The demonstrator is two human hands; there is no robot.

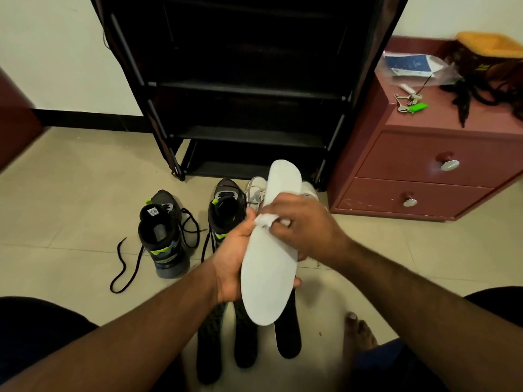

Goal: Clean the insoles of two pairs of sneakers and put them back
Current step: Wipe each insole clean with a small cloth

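Note:
My left hand (233, 260) grips a white insole (268, 274) by its edge, holding it lengthwise in front of me. My right hand (304, 226) presses a small white cloth (264, 220) against the insole's middle. On the floor under my hands lie three dark insoles (288, 338). Two black and grey sneakers with green accents stand on the floor, one at the left (162, 236) and one (226, 207) just behind my left hand. A white sneaker (256, 190) shows behind the insole, mostly hidden.
A black shoe rack (249, 89) stands straight ahead against the wall. A maroon drawer cabinet (430, 165) at the right carries keys (409, 101), a plastic bag and dark cords. Loose black laces (127, 261) trail on the tiled floor. My bare foot (359, 332) is at the lower right.

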